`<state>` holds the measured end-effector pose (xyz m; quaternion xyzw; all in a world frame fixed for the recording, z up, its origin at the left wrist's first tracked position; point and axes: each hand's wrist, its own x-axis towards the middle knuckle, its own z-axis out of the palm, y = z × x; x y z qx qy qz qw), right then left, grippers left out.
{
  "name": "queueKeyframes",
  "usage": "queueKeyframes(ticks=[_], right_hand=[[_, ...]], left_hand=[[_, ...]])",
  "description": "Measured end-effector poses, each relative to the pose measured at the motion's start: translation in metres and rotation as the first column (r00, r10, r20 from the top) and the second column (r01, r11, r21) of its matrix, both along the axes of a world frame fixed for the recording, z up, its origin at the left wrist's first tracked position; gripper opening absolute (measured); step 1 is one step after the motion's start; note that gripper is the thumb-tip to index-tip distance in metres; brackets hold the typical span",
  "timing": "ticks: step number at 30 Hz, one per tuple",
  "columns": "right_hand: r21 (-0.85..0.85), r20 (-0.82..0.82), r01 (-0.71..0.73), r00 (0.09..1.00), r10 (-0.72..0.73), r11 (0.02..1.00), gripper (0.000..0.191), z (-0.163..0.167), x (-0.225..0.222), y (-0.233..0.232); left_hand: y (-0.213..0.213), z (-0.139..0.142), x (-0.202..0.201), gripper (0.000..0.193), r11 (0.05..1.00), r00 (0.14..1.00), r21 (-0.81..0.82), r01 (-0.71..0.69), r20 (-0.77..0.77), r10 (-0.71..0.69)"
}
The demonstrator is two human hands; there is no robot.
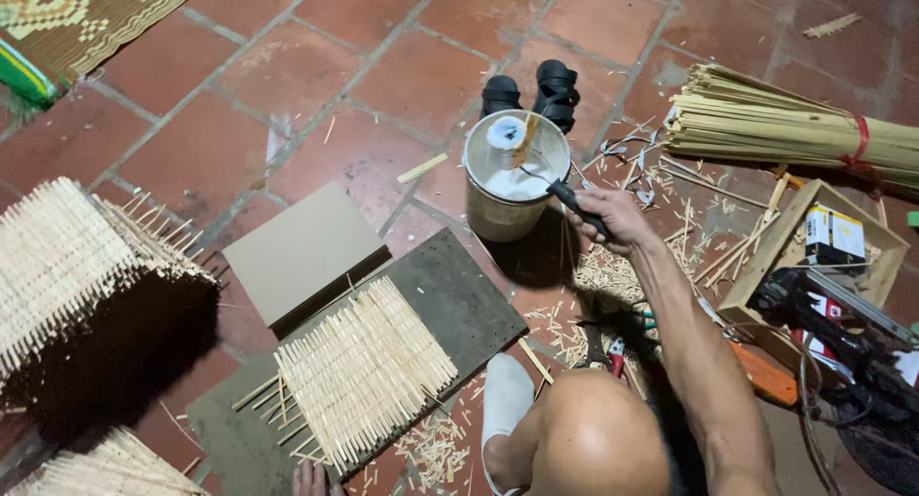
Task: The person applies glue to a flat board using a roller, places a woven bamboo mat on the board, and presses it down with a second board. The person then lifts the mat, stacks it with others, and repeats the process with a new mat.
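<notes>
Brush handle (pixel 577 207), black and slim, sits clamped in the right hand (pixel 613 216), whose fingers curl tight around it while its far end dips over the rim of a round metal can (pixel 507 218) holding white glue. That can stands on the red tiled floor (pixel 287 84), just in front of a pair of black sandals (pixel 531 92). Lower down in the head view, the left hand (pixel 308 478) shows only at the picture's bottom edge, fingertips resting on a dark board (pixel 459 300) (whether they are spread or curled cannot be told). On this board lies a woven mat of bamboo strips (pixel 364 370). A tied bundle of bamboo slats (pixel 795 123) lies to the right.
</notes>
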<state>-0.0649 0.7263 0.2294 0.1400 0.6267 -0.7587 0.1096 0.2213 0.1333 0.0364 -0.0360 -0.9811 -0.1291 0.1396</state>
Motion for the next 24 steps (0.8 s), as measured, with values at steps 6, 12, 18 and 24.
queueKeyframes(ticks=[6, 12, 18, 24], right_hand=[[-0.223, -0.041, 0.007, 0.999, -0.016, 0.975, 0.035, -0.036, 0.008, -0.005], [-0.136, -0.081, -0.018, 0.997, 0.007, 0.991, 0.034, -0.034, 0.010, -0.003], [0.169, -0.188, 0.105, 0.980, -0.073, 0.980, 0.033, -0.014, 0.009, -0.009], [0.751, -0.460, 0.292, 0.875, 0.152, 0.592, 0.039, -0.001, 0.016, -0.028]], left_hand=[[0.003, 0.015, 0.004, 0.070, 0.970, 0.940, -0.175, -0.167, 0.270, 0.210], [0.015, 0.030, 0.012, 0.069, 0.968, 0.964, -0.057, -0.245, 0.092, 0.250], [0.012, 0.022, 0.017, 0.065, 0.955, 0.944, -0.064, -0.290, 0.144, 0.296], [0.006, 0.013, 0.022, 0.061, 0.937, 0.877, -0.149, -0.316, 0.330, 0.349]])
